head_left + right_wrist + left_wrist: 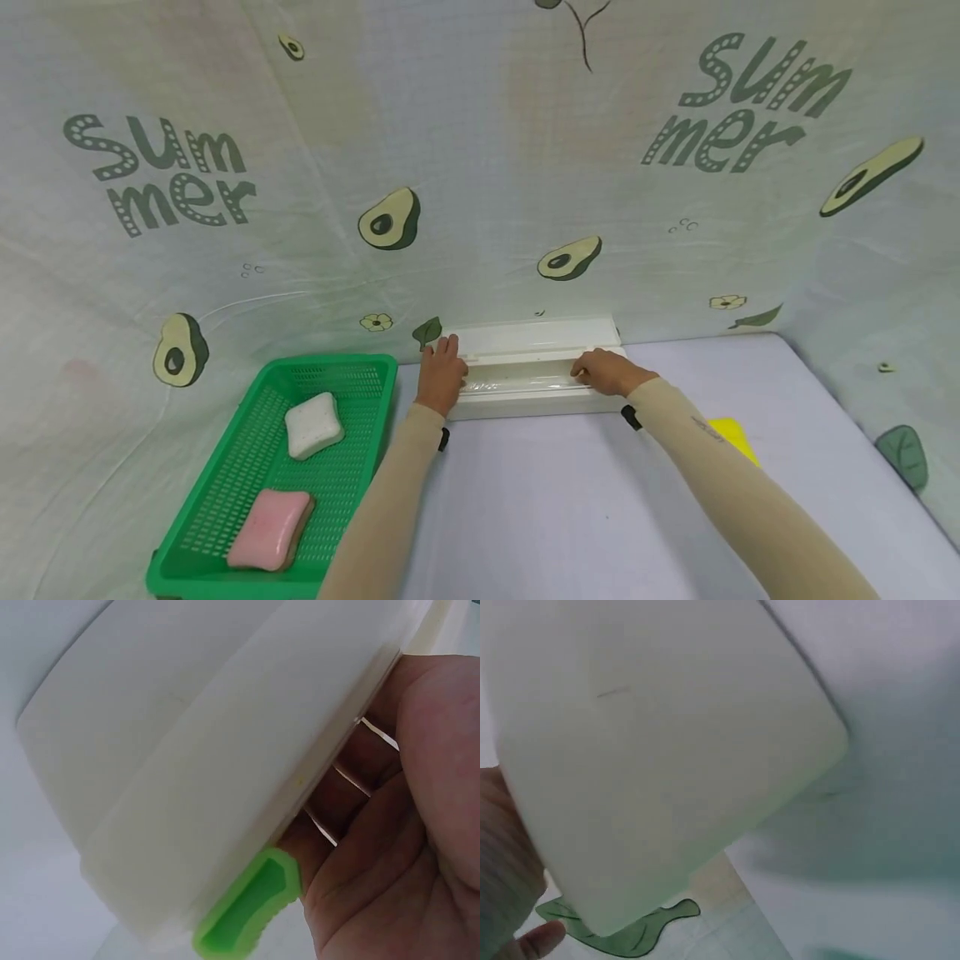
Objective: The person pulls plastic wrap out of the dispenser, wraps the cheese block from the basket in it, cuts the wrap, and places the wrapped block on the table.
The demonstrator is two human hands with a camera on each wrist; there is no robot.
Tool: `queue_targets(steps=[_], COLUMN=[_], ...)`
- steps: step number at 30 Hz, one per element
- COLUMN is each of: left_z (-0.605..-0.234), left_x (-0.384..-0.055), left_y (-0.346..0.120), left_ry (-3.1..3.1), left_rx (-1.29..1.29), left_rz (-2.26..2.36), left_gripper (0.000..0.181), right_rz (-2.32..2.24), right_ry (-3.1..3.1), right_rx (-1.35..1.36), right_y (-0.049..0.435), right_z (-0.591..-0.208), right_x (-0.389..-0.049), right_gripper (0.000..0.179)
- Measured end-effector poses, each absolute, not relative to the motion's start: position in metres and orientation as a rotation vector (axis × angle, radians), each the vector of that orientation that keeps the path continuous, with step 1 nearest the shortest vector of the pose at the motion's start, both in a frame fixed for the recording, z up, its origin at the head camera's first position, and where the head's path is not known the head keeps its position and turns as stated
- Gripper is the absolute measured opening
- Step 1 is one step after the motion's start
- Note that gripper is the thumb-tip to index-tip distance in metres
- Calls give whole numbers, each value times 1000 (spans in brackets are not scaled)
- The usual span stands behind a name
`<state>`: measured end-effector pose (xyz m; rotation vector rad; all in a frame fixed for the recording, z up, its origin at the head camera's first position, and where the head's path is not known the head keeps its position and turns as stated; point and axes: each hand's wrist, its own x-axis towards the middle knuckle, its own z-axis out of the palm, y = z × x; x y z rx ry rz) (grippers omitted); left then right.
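A white cling film dispenser (534, 406) lies against the back cloth, its lid (534, 335) raised. Clear cling film (517, 382) stretches across its opening. My left hand (441, 375) rests at the dispenser's left end, fingers pointing up and fairly straight. Toward the right end, my right hand (606, 372) has its fingers curled at the film, seeming to pinch it; the exact contact is hidden. In the right wrist view a green slide cutter (247, 907) sits on the dispenser's edge, next to my fingers. The left wrist view shows the dispenser's plain underside or side (652, 765).
On the left stands a green basket (363, 363) with a white sponge (313, 426) and a pink sponge (270, 529). A yellow object (733, 435) lies partly hidden behind my right forearm. Printed cloth (480, 167) hangs behind the white table (540, 500).
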<state>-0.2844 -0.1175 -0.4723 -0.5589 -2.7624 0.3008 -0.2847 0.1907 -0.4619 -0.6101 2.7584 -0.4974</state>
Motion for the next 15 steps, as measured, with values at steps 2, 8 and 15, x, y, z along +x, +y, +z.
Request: queue_targets(steps=[2,8,15], left_z=[-471,-469,-472], left_x=[-285,-286,-290], left_y=[-118,-121,-121], left_ry=[-2776,-2877,-2875], left_rx=[-604,-674,-683], left_rz=[313,258,219], left_gripper=[20,24,10], right_rz=[-489,-463,-418], right_ry=[2756,2741,2742], right_rx=[-614,-694,-745], right_y=[191,190,191], right_z=[-462,-461,-460], right_x=[-284,-286,-289], right_gripper=[22,20,17])
